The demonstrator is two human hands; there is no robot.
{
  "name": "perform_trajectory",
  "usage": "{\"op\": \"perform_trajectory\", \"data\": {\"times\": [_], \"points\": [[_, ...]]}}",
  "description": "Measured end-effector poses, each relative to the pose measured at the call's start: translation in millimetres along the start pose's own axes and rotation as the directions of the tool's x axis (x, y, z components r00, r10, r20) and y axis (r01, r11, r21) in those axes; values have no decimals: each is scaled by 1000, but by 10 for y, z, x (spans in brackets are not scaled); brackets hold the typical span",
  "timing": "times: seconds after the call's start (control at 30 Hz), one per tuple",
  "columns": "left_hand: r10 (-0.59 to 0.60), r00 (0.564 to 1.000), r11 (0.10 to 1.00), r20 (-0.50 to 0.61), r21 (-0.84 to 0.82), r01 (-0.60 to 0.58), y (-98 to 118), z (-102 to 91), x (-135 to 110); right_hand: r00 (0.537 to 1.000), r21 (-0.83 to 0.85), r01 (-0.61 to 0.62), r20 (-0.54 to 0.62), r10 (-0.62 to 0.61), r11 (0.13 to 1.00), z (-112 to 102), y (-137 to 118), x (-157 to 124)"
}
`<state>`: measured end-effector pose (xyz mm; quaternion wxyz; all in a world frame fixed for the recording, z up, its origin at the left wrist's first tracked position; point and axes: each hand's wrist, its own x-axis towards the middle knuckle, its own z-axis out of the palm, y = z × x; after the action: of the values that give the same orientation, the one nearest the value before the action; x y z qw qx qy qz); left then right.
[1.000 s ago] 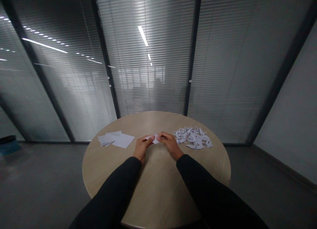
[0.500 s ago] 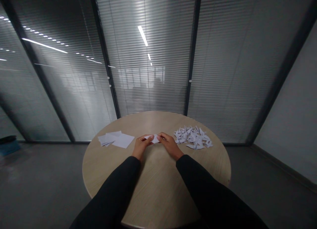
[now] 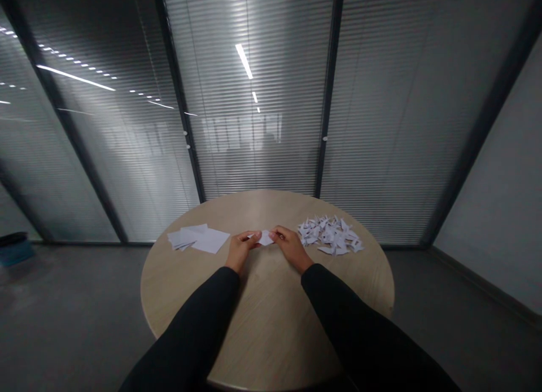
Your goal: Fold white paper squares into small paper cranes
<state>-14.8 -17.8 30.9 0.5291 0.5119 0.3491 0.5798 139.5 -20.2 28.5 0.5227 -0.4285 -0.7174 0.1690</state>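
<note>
A small white folded paper piece point(image 3: 265, 238) lies near the middle of a round wooden table point(image 3: 266, 313). My left hand point(image 3: 240, 249) pinches its left end with closed fingers. On its right end my right hand point(image 3: 290, 245) is closed in the same way. Both arms wear black sleeves and reach in from the near edge. A loose stack of flat white paper sheets point(image 3: 197, 238) lies to the left of my left hand. To the right of my right hand sits a heap of several small folded white paper shapes point(image 3: 329, 234).
Glass partition walls with horizontal blinds point(image 3: 262, 98) stand right behind the table. Dark grey floor point(image 3: 63, 318) surrounds the table on both sides. A dark, blue-edged object point(image 3: 14, 246) sits on the floor at the far left.
Both hands have shifted very slightly away from me with the paper piece between them. Nothing else has moved.
</note>
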Motion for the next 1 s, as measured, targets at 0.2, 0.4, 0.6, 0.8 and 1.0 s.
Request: {"op": "perform_trajectory", "data": {"times": [0.2, 0.4, 0.6, 0.8, 1.0], "points": [[-23, 999, 1000, 37, -2, 23, -14, -20, 24, 999, 156, -49, 19, 46, 987, 11, 46, 10], [-71, 994, 996, 77, 59, 67, -56, -18, 21, 982, 267, -140, -88, 169, 953, -1, 124, 30], [-115, 972, 985, 206, 146, 86, -75, -1, -6, 977, 363, -111, -130, 168, 925, -4, 118, 39], [-169, 932, 984, 319, 109, 141, -50, 10, -31, 997, 248, -71, -8, 76, 966, 3, 84, 6], [-214, 912, 977, 349, 95, 192, -54, 8, -48, 997, 162, -15, 74, 3, 987, 17, 109, -15]]}}
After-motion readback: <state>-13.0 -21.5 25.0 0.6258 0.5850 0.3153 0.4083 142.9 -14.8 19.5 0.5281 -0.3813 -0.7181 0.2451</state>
